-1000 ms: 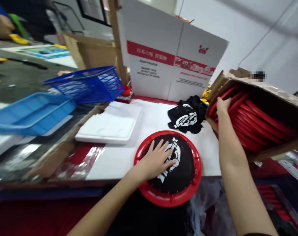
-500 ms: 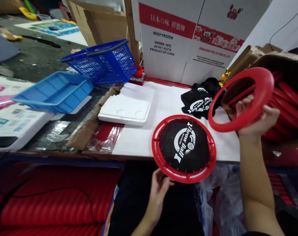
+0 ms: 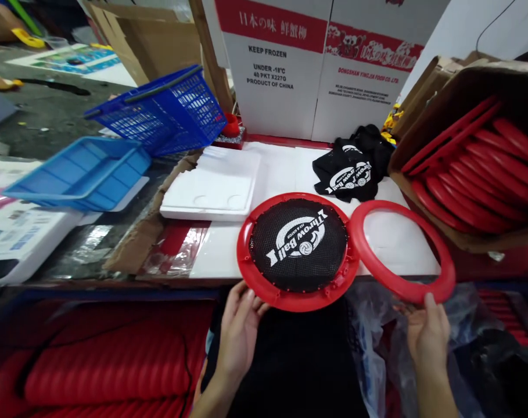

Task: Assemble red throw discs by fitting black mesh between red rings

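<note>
Holding two round pieces at the near edge of the desk (image 3: 281, 168), the person has them side by side. The left hand (image 3: 240, 325) is closed on the near rim of the netted disc (image 3: 298, 247), a red hoop with black mesh printed "Throw Ball", lying flat. The right hand (image 3: 427, 337) grips the empty ring (image 3: 445, 261), plain red, touching the disc's right rim. Stacking them would likely need the rims aligned.

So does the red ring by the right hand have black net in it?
No, the red ring at the right hand is empty, white table showing through; only the disc at the left hand has net.
</note>
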`<state>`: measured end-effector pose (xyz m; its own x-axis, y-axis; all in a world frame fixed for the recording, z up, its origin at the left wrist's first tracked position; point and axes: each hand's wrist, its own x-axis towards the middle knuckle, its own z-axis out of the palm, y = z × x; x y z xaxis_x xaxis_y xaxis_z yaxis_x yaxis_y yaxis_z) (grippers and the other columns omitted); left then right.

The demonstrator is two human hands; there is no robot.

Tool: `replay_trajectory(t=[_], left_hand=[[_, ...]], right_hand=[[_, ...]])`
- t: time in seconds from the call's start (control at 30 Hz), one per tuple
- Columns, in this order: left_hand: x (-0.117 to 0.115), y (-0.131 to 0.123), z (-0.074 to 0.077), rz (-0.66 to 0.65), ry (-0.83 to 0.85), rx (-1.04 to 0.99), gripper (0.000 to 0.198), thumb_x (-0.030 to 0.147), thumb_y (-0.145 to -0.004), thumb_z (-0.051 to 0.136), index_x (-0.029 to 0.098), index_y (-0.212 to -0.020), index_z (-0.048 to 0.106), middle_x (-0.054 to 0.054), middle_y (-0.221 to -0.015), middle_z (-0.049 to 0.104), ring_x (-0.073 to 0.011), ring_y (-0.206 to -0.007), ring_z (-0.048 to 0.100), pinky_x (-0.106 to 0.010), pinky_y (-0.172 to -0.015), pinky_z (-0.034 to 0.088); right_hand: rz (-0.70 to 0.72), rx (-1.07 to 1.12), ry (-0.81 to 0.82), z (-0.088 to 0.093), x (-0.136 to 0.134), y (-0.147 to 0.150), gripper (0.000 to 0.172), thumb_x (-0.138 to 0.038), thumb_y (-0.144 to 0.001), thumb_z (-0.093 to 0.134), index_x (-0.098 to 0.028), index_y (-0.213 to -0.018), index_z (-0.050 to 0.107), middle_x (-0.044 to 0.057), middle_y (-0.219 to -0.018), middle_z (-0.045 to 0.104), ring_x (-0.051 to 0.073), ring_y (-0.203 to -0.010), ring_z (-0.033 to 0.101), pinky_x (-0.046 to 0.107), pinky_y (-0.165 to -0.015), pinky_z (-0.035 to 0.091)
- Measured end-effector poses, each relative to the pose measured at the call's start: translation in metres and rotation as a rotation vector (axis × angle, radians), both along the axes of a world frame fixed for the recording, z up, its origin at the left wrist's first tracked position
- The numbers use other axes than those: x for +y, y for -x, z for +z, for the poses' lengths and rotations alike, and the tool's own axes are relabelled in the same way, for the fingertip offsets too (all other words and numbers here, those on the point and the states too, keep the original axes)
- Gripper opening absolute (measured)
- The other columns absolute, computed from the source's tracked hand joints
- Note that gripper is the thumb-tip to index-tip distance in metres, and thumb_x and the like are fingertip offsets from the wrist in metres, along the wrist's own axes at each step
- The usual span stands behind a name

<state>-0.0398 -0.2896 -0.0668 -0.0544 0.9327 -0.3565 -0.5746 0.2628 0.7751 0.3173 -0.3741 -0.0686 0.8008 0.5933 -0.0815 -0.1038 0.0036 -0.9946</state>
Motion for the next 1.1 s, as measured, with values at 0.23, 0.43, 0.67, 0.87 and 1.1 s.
replay_trajectory(t=[0.23, 0.43, 0.67, 0.87, 1.1], left_hand=[[-0.023, -0.031, 0.001, -0.101, -0.01, -0.051, 0.046, 0.036, -0.094, 0.08, 0.034, -0.134, 0.058, -0.003, -0.128, 0.072, -0.0212, -0.117, 0.072, -0.038, -0.102, 0.06], [-0.036, -0.053, 0.001, -0.196, -0.015, 0.017, 0.044, 0.036, -0.086, 0.088, 0.025, -0.124, 0.069, -0.008, -0.125, 0.076, -0.028, -0.114, 0.075, -0.042, -0.099, 0.063], [-0.054, -0.057, -0.006, -0.231, -0.063, 0.028, 0.047, 0.036, -0.093, 0.082, 0.018, -0.132, 0.061, -0.012, -0.124, 0.076, -0.0277, -0.105, 0.077, -0.047, -0.1, 0.063], [-0.063, -0.058, -0.008, -0.273, -0.057, 0.058, 0.045, 0.038, -0.097, 0.079, 0.014, -0.129, 0.058, -0.012, -0.118, 0.077, -0.0267, -0.097, 0.079, -0.048, -0.097, 0.063], [-0.056, -0.054, 0.0, -0.224, -0.047, -0.02, 0.05, 0.035, -0.097, 0.079, 0.017, -0.138, 0.055, -0.013, -0.127, 0.074, -0.0268, -0.108, 0.077, -0.048, -0.1, 0.062]], right_hand=[[0.026, -0.703, 0.409, 0.003, -0.022, -0.011, 0.034, -0.065, -0.088, 0.07, -0.033, -0.074, 0.069, 0.007, -0.064, 0.067, 0.033, -0.059, 0.069, 0.052, -0.058, 0.061], [0.556, -1.242, 0.014, 0.061, 0.067, -0.017, 0.024, -0.032, -0.098, 0.063, -0.036, -0.119, 0.074, 0.01, -0.118, 0.075, 0.034, -0.113, 0.07, 0.06, -0.106, 0.056], [1.006, -1.387, 0.271, 0.1, 0.258, 0.016, 0.029, -0.034, -0.102, 0.058, -0.015, -0.1, 0.079, 0.016, -0.124, 0.073, 0.03, -0.116, 0.064, 0.048, -0.11, 0.049], [1.218, -1.416, 0.345, 0.095, 0.3, 0.031, 0.028, -0.029, -0.104, 0.053, -0.013, -0.097, 0.075, 0.009, -0.099, 0.078, 0.017, -0.086, 0.065, 0.029, -0.086, 0.052], [1.123, -1.634, 0.341, 0.088, 0.289, 0.028, 0.02, -0.022, -0.101, 0.055, -0.016, -0.094, 0.072, 0.016, -0.128, 0.072, 0.027, -0.104, 0.065, 0.039, -0.091, 0.054]])
